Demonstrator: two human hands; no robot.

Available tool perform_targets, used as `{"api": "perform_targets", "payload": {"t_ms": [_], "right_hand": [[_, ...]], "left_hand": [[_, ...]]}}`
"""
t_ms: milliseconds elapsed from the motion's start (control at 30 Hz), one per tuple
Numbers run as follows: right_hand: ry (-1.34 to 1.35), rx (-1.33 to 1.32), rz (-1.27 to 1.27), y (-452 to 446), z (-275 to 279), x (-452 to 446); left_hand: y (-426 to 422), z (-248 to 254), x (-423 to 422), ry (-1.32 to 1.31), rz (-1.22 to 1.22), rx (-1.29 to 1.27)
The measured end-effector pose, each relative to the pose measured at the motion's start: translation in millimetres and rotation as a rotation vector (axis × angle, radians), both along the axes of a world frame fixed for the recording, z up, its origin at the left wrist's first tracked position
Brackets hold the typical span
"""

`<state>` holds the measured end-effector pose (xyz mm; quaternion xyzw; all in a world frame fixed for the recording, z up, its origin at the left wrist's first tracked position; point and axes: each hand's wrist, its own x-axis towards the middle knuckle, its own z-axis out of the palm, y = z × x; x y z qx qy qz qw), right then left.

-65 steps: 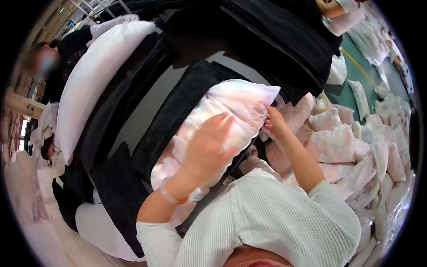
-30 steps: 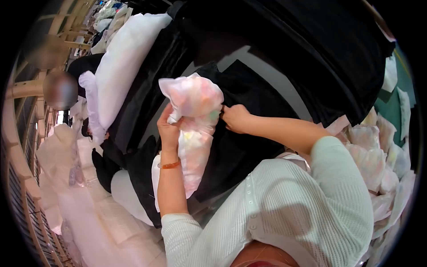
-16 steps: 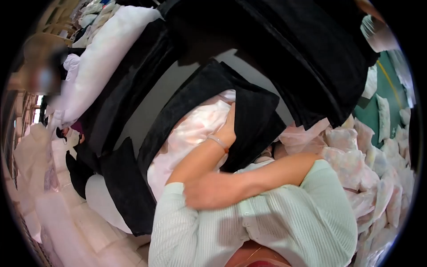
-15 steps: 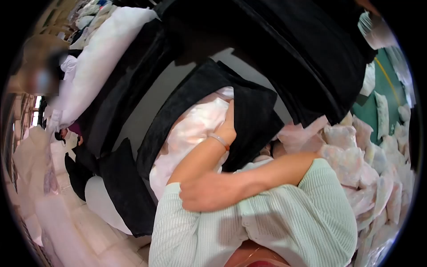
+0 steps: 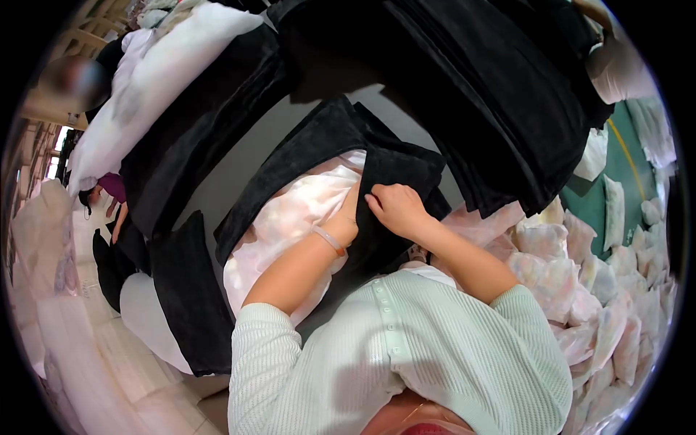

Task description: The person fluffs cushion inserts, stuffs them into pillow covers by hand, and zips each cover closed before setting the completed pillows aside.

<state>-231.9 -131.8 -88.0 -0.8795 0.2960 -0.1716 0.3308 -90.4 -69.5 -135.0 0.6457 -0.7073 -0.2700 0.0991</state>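
A black fabric cover (image 5: 290,174) lies across the grey work surface, its opening facing me. White, softly filled wadding (image 5: 290,210) in a shiny wrap bulges out of that opening. My left hand (image 5: 346,223), with a bracelet at the wrist, reaches under the cover's edge beside the wadding, and its fingers are hidden inside. Just to the right, my right hand (image 5: 395,208) has curled fingers gripping the cover's front edge from outside.
Stacked black fabric pieces (image 5: 478,94) stand at the back right, more black fabric (image 5: 196,123) at the back left beside a long white roll (image 5: 167,72). Filled translucent bags (image 5: 544,261) are heaped at right. A person (image 5: 109,190) bends over at far left.
My right hand has moved from my left forearm, up and right, onto the cover's edge. The left hand stays at the opening while the view shifts slightly.
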Motion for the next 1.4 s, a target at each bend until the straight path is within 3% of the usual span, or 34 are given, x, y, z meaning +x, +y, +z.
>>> {"api": "perform_targets", "payload": {"t_ms": [133, 233, 433, 467, 500, 533, 567, 600, 633, 667, 733, 767, 833, 867, 933, 1000, 1067, 1100, 1133, 1167, 1233, 1300, 1333, 1400], "right_hand": [[-0.172, 0.223, 0.032, -9.0, -1.7, 1.8], [-0.447, 0.447, 0.141, 9.6, 5.9, 6.8], [-0.386, 0.491, -0.024, -16.1, -7.4, 0.7], [-0.391, 0.562, -0.069, -19.7, -10.7, 0.1], [-0.431, 0.693, -0.110, -19.3, -8.3, 0.8], [-0.465, 0.824, -0.149, -19.8, -5.9, 1.6], [-0.470, 0.810, -0.127, -22.5, -7.8, 0.6], [-0.476, 0.812, -0.140, -22.7, -7.2, 1.5], [-0.462, 0.840, -0.164, -24.4, -8.2, 1.8], [-0.448, 0.869, -0.192, -26.9, -10.5, 2.0], [-0.374, 0.865, -0.192, -32.3, -18.0, 1.4], [-0.328, 0.821, -0.110, -32.7, -18.2, -0.1], [-0.177, 0.748, -0.042, -29.1, -7.3, 2.4], [-0.094, 0.709, -0.013, -27.3, 3.2, 5.8], [0.053, 0.421, 0.056, -26.5, 22.0, 10.4], [-0.017, 0.007, 0.199, -12.6, 45.5, 16.9], [-0.068, -0.008, 0.643, 15.8, 72.6, 29.9], [-0.098, -0.017, 0.864, 36.9, 81.3, 40.0], [-0.130, -0.026, 1.085, 54.9, 86.1, 51.8], [-0.121, -0.034, 1.115, 67.0, 83.7, 66.2], [-0.221, -0.425, 1.358, 82.1, 70.8, 99.5], [-0.209, -0.333, 1.212, 71.4, 65.8, 137.0], [-0.226, -0.312, 1.135, 63.5, 75.3, 149.7], [-0.187, -0.155, 1.111, 48.2, 85.7, 178.9]], "left_hand": [[-13.6, -4.5, -5.6, 0.008, -0.013, 0.016], [-18.2, -7.7, -8.0, 0.013, -0.012, 0.034], [-28.4, 1.0, 0.0, 0.062, -0.044, 0.095], [-31.0, 7.9, 6.3, 0.155, -0.033, 0.130], [-35.4, 14.7, 17.7, 0.405, 0.017, 0.221], [-39.5, 30.8, 26.6, 0.664, 0.080, 0.315], [-40.5, 81.6, 31.6, -0.086, -0.130, 0.353], [-42.2, 90.2, 46.9, 0.036, -0.139, 0.315], [-16.4, 106.4, 60.3, 0.243, -0.139, -0.017], [3.6, 122.6, 69.6, 0.248, -0.136, -0.165], [61.9, 192.4, 59.0, 0.126, 0.115, -0.311], [96.0, 211.3, 47.6, 0.264, 0.276, -0.250], [164.5, 194.8, 36.6, 0.686, 0.044, -0.022], [193.1, 191.7, 18.1, 0.879, 0.251, 0.423], [252.7, 116.1, -13.6, 1.091, 0.679, 0.461], [302.2, 48.2, -41.1, 1.070, 0.860, 0.364], [323.9, 16.1, -61.6, 0.819, 1.205, 0.447], [323.4, -7.9, -68.2, 0.843, 1.224, 0.436], [312.8, -32.7, -71.2, 0.642, 1.308, 0.106], [300.4, -46.6, -70.3, 0.420, 1.368, -0.221], [271.3, -28.5, -51.1, 0.224, 1.309, -0.622], [253.6, 6.2, -23.5, 0.401, 1.381, -0.724], [247.5, 12.1, -12.6, 0.678, 1.430, -0.715], [225.6, 10.6, 7.1, 0.570, 1.376, -0.841]]}}
